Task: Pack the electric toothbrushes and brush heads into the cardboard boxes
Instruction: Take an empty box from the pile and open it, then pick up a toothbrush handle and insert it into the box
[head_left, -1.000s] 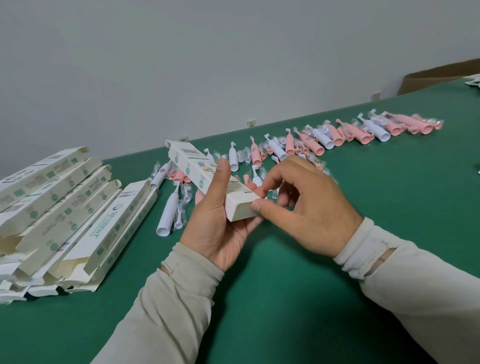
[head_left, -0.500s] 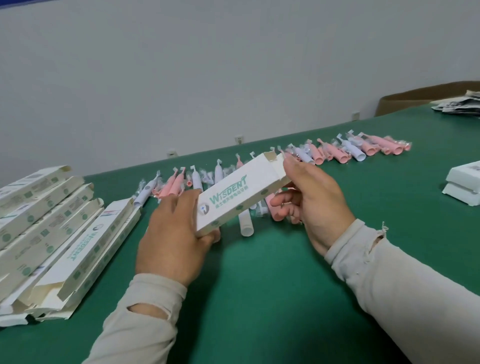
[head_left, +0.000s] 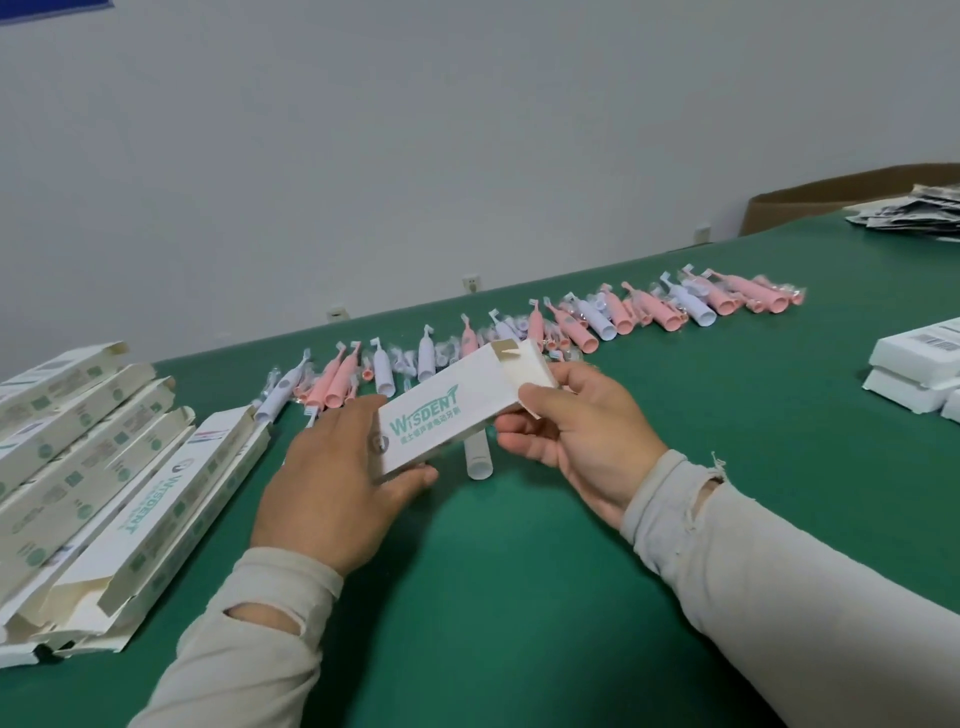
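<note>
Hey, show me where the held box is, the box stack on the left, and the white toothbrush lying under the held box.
Held box (head_left: 447, 415), head view: printed front face.
Box stack (head_left: 98, 467), head view: top face of a middle box.
White toothbrush (head_left: 478, 457), head view: handle's lower end, below the held box.

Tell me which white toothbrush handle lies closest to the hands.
The white handle lying alone on the green table, partly hidden under the held box, between both hands; every other white handle sits farther back in the row.
</note>
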